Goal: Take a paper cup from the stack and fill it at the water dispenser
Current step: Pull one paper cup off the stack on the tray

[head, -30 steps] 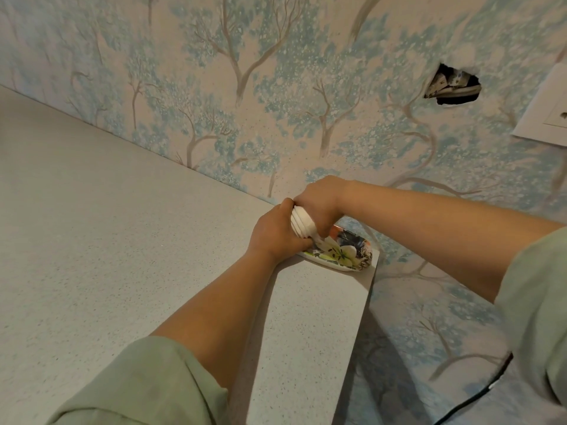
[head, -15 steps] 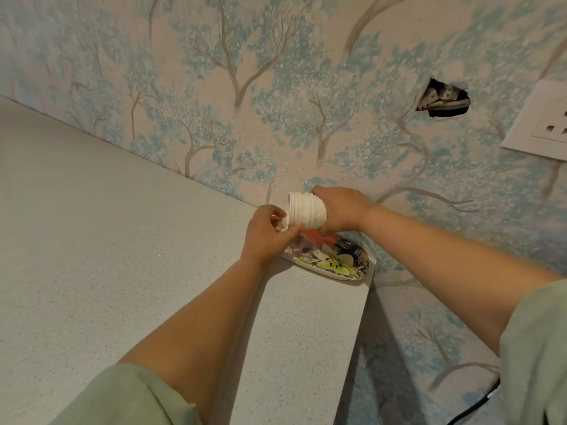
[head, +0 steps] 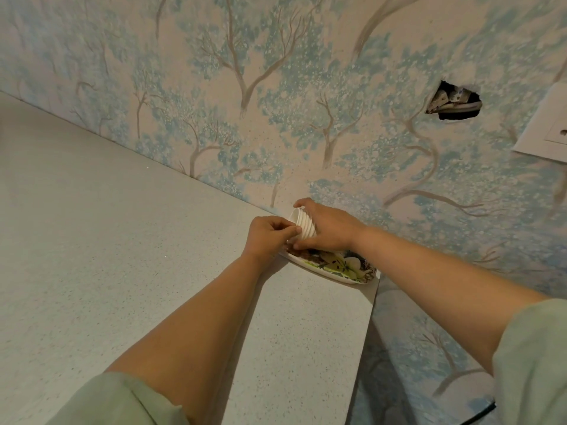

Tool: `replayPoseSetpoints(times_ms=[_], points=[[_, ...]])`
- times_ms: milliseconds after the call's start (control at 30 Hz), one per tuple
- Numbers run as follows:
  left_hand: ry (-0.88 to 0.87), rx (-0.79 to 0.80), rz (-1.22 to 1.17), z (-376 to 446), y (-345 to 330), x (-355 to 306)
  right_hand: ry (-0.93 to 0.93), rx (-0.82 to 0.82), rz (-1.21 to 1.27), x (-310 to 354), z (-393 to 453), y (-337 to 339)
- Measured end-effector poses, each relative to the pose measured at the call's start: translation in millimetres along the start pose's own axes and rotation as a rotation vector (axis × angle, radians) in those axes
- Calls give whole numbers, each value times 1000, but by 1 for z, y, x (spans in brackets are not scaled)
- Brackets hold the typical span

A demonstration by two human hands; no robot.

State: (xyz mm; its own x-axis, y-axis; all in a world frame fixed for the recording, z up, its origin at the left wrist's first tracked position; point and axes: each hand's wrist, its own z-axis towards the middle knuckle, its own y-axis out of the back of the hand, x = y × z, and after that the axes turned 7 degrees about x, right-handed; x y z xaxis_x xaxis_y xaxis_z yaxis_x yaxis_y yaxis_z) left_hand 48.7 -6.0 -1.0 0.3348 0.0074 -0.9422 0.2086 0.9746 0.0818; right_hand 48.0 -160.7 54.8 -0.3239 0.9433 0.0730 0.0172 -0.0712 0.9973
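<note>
Stack of paper cups (head: 302,223) held sideways above the tray (head: 333,266) in right hand (head: 329,230), rims toward left hand (head: 270,236) pinching outermost rim.

speckled countertop (head: 92,240) | floral tray (head: 337,266) | tree-print wallpaper (head: 276,87) | wall hole (head: 454,102) | socket (head: 549,130)

A plate (head: 325,267) lies on the counter (head: 122,240) at its far right corner, close to the wall (head: 276,87) behind. Just above the plate's left end, the stack of cups (head: 303,223) lies tipped sideways, with the right hand (head: 329,230) around it from the right and the left hand (head: 270,234) touching its left end. A socket (head: 546,130) sits on the wall far right.
</note>
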Motion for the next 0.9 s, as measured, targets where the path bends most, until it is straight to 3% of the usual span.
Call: replayPoseSetpoints(times_ms=[167,600,800,900], points=[[12,7,-4,-1,-3,0,-30,-41,152,8,3,-11],[-11,-142,47,-2,-2,-4,-113,-100,109,7,1,-6],[7,-219,-29,3,0,3,-65,48,157,0,-3,4],[15,-370,-64,4,1,3,-59,155,175,-8,-7,14]])
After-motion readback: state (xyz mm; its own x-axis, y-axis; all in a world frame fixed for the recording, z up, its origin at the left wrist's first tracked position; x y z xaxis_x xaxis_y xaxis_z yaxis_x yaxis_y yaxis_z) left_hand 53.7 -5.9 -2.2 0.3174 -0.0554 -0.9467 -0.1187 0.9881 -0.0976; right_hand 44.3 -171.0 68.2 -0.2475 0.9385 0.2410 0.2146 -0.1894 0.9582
